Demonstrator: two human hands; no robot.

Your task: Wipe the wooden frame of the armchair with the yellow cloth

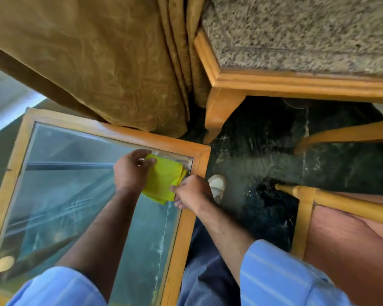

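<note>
Cloth (163, 180), pinched folded between left hand (131, 171) and right hand (191, 191) over the glass table (199, 160), may unfold and drag on the way to the armchair frame (274, 81).

Speckled grey-brown upholstered armchair with light wooden frame (301, 83): we see it cut by the top and right edges. Folded yellow cloth (164, 180): left hand (131, 171) and right hand (191, 191) cover its edges. White shoe (217, 186): partly hidden behind the right hand.

Dark marbled floor (263, 151), glass-topped wooden table (179, 239), armchair leg (217, 115), shoe (217, 186)
</note>
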